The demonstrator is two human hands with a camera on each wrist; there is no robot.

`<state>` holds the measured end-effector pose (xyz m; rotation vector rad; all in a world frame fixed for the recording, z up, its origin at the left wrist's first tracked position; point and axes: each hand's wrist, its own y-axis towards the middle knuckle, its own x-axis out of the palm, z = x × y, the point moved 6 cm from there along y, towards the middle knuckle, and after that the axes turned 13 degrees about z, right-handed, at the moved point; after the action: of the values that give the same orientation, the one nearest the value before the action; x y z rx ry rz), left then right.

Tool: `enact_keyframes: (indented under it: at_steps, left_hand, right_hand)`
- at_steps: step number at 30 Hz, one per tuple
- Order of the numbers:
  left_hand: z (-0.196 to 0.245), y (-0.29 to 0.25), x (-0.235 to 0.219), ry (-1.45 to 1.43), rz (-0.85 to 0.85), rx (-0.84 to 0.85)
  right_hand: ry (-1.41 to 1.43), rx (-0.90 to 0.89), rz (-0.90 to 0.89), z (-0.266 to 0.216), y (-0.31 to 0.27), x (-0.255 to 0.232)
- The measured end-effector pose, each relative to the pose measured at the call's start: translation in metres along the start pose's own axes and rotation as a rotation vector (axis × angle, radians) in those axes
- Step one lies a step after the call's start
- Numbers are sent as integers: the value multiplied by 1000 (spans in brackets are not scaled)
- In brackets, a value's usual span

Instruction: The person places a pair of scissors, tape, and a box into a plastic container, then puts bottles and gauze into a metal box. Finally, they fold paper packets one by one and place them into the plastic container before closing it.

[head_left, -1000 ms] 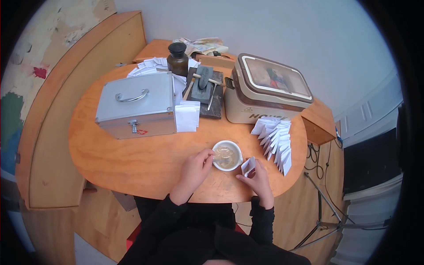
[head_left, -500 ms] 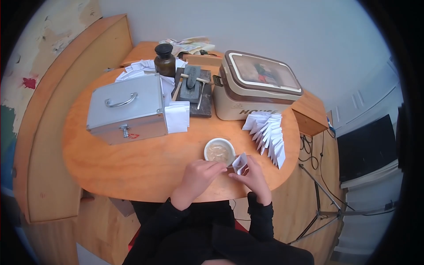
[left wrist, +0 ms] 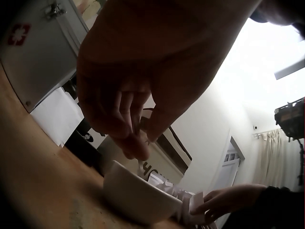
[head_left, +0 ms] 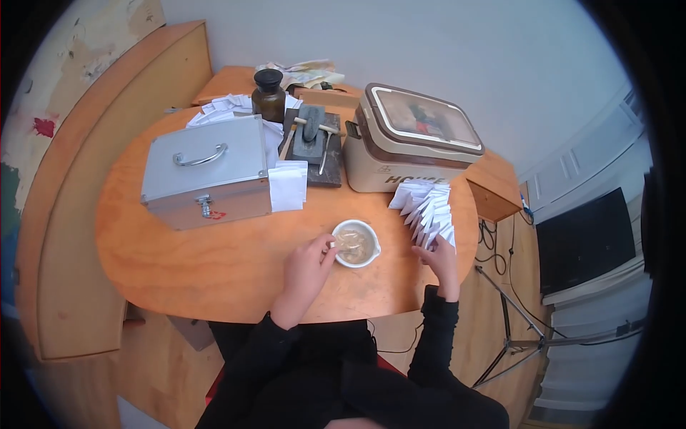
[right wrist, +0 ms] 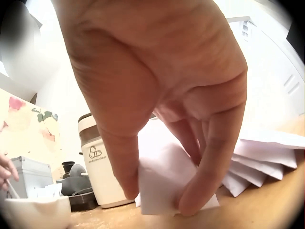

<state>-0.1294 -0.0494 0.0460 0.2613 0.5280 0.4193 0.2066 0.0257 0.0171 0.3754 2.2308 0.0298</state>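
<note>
A white spouted bowl (head_left: pixel 356 244) with pale contents stands near the table's front. My left hand (head_left: pixel 306 277) pinches a thin white stick or spoon handle whose lower end is in the bowl; the left wrist view shows thumb and fingers (left wrist: pixel 138 144) above the rim. Between thumb and fingers, my right hand (right wrist: pixel 167 95) pinches a folded white paper packet (right wrist: pixel 159 183) at the tabletop. That hand (head_left: pixel 444 267) is at the near end of a fanned row of similar packets (head_left: pixel 426 211), right of the bowl.
Behind the bowl stand a silver case (head_left: pixel 207 171), a beige medicine chest (head_left: pixel 414 143), a dark slab with grey stone (head_left: pixel 311 139) and a brown bottle (head_left: pixel 269 96). More white packets (head_left: pixel 288 187) lie beside the case. A tripod (head_left: pixel 516 343) stands at the right.
My right hand has moved right with the packet, from beside the bowl to the packet row. My left hand has moved back from the packet to the bowl, still holding the thin handle.
</note>
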Motion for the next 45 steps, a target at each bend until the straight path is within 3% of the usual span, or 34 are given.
enact_keyframes:
  at_steps: [3,6,9,13,16,19,22,25,28,31,34,35,38,45]
  left_hand:
    - [-4,-6,-8,-61,35,-37]
    - [-8,-9,-29,-13,19,-156]
    - [-12,-12,-48,-51,3,-192]
    - [-18,-21,-62,-85,-14,-128]
    - [-17,-31,-71,-125,-73,-161]
    - [-17,-41,-74,-232,-147,-235]
    - [-14,-49,-72,-251,-211,-244]
    - [-12,-53,-71,-242,-225,-178]
    - [-3,-56,-77,-247,-228,-103]
    - [-3,-63,-83,-243,-234,-101]
    - [-5,-72,-86,-254,-250,-134]
    - [-5,-74,-87,-243,-264,-139]
    - [-6,-79,-91,-255,-277,-128]
    - [-20,-90,-99,-301,-273,-90]
  right_hand:
    - [-4,-203,163,-5,-5,7]
    - [-1,-119,208,-26,-19,1]
    - [14,-151,315,-23,-17,3]
    - [13,-235,421,-39,-16,-1]
    - [-57,-294,347,-44,-13,3]
    - [-124,-254,77,-70,-18,3]
    - [-101,-423,-59,-160,-35,2]
    - [-106,-634,-214,-231,-49,32]
    - [-102,-967,-230,-254,-46,93]
    - [-361,-1068,-166,-270,-32,139]
    - [-428,-1090,-153,-294,-31,161]
    - [-425,-1170,-91,-296,-32,167]
    - [-551,-1092,-46,-299,-27,178]
    - [-514,-959,-42,-295,-19,189]
